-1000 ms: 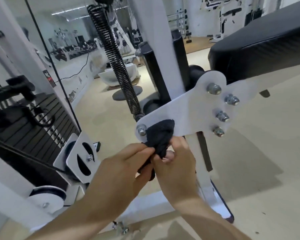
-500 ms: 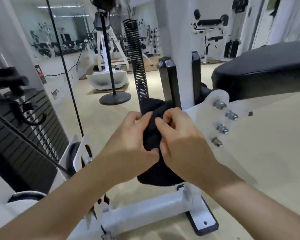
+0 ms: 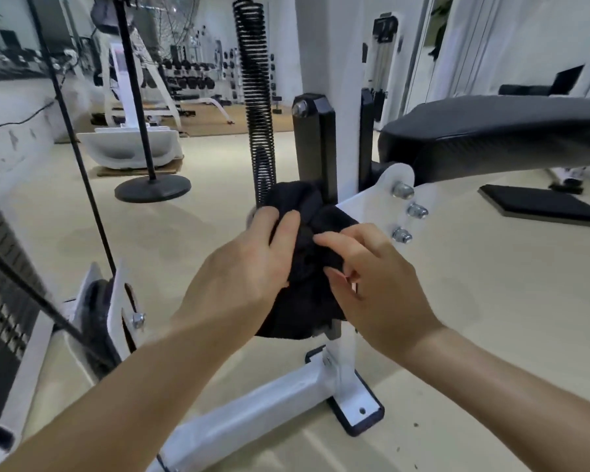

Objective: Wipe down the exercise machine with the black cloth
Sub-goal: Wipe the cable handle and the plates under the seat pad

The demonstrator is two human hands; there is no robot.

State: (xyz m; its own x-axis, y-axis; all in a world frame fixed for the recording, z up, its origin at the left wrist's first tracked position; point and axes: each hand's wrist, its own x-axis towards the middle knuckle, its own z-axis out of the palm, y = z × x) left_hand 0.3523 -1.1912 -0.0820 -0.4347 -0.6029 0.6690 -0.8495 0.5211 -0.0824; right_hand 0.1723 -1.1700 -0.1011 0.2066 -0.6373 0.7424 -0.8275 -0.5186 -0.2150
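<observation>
The black cloth [image 3: 307,267] is bunched over the left end of the exercise machine's white bracket plate [image 3: 372,206], at the foot of the black coil spring [image 3: 256,107]. My left hand [image 3: 242,270] grips the cloth from the left, fingers curled over its top. My right hand [image 3: 372,277] pinches the cloth from the right with thumb and fingertips. Three bolts [image 3: 416,210] show on the plate beside my right hand. The black seat pad [image 3: 498,137] juts out to the right. The cloth hides the plate's left bolt.
The machine's white floor beam [image 3: 252,417] ends in a black foot plate [image 3: 358,407] below my hands. A weight stack [image 3: 0,301] and a pulley bracket [image 3: 116,301] stand at left. A stand with a round base [image 3: 152,190] and other gym machines sit behind.
My view has risen and turned right. Both hands carried the cloth up from the plate's lower left edge onto its top by the spring, where it now lies more spread out.
</observation>
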